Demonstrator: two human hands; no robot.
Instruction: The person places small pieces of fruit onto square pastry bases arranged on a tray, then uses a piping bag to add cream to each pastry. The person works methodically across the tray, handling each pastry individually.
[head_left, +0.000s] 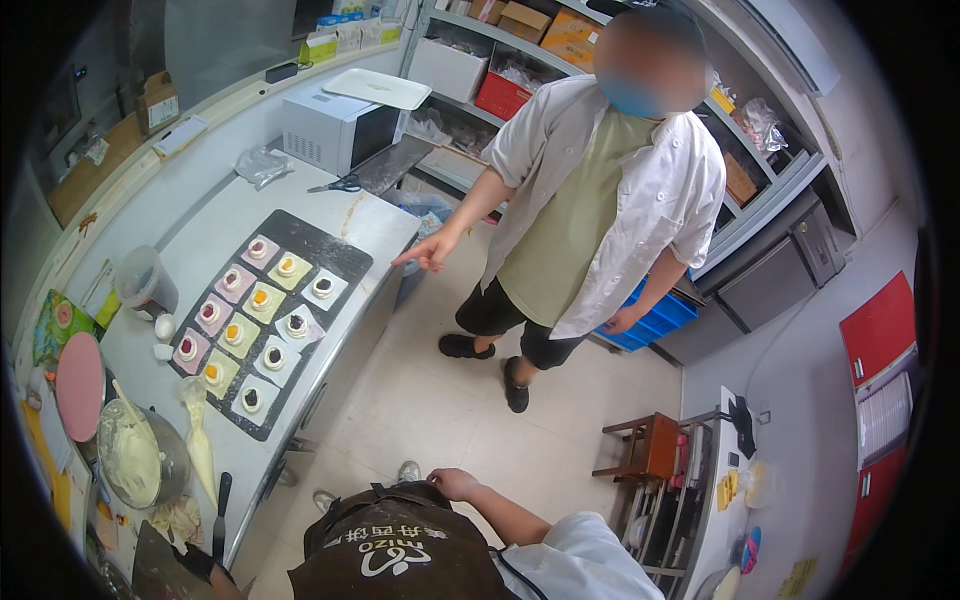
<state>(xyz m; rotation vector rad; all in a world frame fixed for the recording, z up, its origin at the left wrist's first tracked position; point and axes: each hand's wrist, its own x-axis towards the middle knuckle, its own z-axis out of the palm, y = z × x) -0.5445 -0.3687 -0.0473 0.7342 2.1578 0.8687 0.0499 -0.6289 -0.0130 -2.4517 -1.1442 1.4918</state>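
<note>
My left hand (196, 562), in a black glove, is low at the left by the table's edge, next to an offset spatula (219, 517) with a black handle; its grip is unclear. My right hand (451, 484), bare, hangs by the waist of my brown apron (420, 532), fingers curled. On the table, a black mat (300, 225) bears rows of pink, yellow and white square wrappers, each with piped cream and a fruit filling (260, 298). A filled piping bag (199, 442) lies beside the mat. A steel bowl of cream (139, 457) with a spatula in it stands at the left.
A person in a white jacket (600, 195) stands across the table's corner, one finger pointing over its edge. Behind are a microwave (330, 131) with a white tray on top, scissors (336, 184) and shelving. A plastic tub (146, 281) stands left; a wooden stool (645, 450) is at the right.
</note>
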